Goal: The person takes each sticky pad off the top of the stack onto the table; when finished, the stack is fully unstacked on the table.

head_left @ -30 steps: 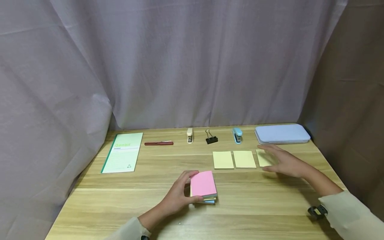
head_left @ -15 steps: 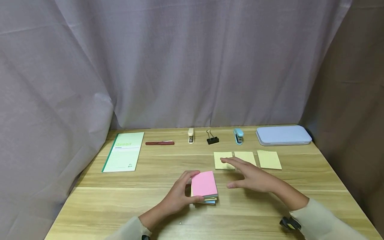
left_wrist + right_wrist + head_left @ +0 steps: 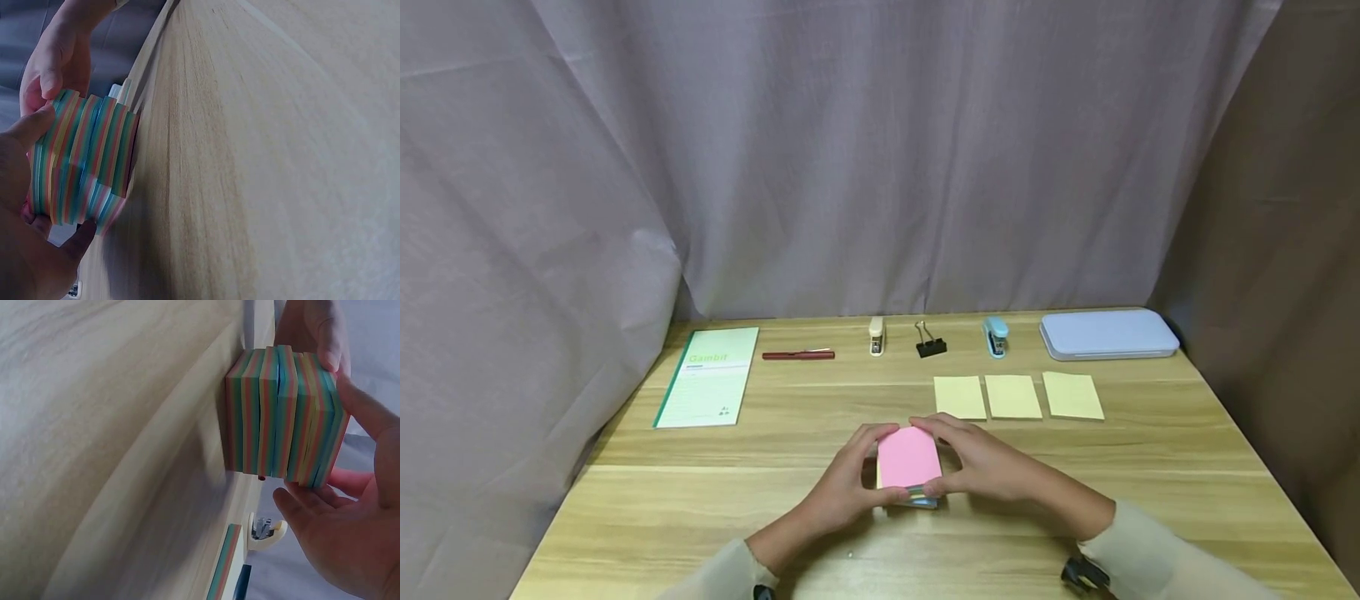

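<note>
A stack of sticky note pads point(image 3: 910, 458) with a pink top sheet stands on the table near the front middle. Its sides show bands of several colours in the left wrist view, and the layers are slightly uneven. My left hand point(image 3: 846, 483) grips the stack from the left, thumb at the near edge and fingers at the far edge. From the right, my right hand point(image 3: 985, 462) holds the upper pads the same way. In the right wrist view both thumbs meet close together near the top of the stack point(image 3: 281, 422).
Yellow sticky note pads point(image 3: 1013, 397) lie in a row of three behind my right hand. Along the back are a green notebook point(image 3: 707, 377), red pen point(image 3: 798, 355), cream stapler point(image 3: 876, 336), black binder clip point(image 3: 932, 347), blue stapler point(image 3: 996, 337) and pale blue case point(image 3: 1108, 335).
My right hand has moved left from the rightmost yellow pad, across the row, and now holds the stack's right side. My left hand has kept its grip on the stack.
</note>
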`<state>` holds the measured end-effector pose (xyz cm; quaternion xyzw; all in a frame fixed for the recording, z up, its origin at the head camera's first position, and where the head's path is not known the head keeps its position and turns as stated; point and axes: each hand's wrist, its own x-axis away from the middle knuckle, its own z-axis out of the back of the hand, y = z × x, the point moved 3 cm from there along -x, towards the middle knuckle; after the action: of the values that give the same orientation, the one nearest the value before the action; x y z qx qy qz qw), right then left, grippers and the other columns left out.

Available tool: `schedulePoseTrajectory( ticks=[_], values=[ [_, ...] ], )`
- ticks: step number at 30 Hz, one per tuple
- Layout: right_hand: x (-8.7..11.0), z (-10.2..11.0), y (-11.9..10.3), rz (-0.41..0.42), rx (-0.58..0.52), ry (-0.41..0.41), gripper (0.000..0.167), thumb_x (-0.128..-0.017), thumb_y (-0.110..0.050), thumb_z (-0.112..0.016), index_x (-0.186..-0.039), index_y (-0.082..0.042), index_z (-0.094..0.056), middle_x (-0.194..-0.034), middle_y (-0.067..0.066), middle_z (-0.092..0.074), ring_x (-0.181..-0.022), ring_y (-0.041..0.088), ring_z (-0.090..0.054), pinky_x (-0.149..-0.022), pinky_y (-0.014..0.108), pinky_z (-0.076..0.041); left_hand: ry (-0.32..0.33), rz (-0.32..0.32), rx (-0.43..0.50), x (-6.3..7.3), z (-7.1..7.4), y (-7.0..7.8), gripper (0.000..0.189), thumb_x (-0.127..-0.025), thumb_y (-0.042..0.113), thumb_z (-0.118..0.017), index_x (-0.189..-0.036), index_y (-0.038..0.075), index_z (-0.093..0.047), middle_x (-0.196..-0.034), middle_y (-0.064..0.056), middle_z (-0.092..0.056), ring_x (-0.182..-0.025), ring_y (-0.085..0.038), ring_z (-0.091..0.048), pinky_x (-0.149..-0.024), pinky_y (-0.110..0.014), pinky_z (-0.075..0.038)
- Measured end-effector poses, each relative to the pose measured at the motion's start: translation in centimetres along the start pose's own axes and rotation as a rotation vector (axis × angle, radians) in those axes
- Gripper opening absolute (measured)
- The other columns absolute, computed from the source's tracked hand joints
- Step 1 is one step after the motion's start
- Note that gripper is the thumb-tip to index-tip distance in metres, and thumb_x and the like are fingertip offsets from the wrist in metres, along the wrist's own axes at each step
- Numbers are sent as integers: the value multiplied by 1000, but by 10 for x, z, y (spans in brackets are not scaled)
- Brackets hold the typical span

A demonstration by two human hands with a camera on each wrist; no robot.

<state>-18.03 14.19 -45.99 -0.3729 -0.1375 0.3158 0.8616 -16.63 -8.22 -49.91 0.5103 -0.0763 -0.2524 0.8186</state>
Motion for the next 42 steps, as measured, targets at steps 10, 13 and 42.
schedulePoseTrajectory(
  ticks=[10, 13, 42],
  values=[
    [0, 0, 0, 28, 42, 8, 91, -86, -51, -80, -157, -8, -41, -151, 3, -49, -138, 27, -49, -112, 56, -43, -2, 20, 1, 0, 1, 1, 85, -80, 35, -90, -151, 20, -47, -143, 7, -52, -131, -16, -51, -113, -48, -41],
    [0, 1, 0, 37, 48, 11, 89, -88, -53, -78, -156, -8, -41, -151, 3, -49, -136, 26, -50, -111, 55, -45, 1, 27, 1, 0, 2, 1, 87, -79, 36, -91, -152, 19, -46, -142, 6, -52, -131, -16, -51, -114, -49, -40],
    [52, 24, 59, -149, -31, 127, 81, -87, -38, -84, -151, -6, -46, -132, 6, -57, -113, 22, -57, -94, 33, -52, -90, 131, 140, 4, 0, -11, 91, -82, 21, -90, -155, 10, -37, -147, -8, -49, -137, -28, -49, -117, -51, -34]
  ],
)
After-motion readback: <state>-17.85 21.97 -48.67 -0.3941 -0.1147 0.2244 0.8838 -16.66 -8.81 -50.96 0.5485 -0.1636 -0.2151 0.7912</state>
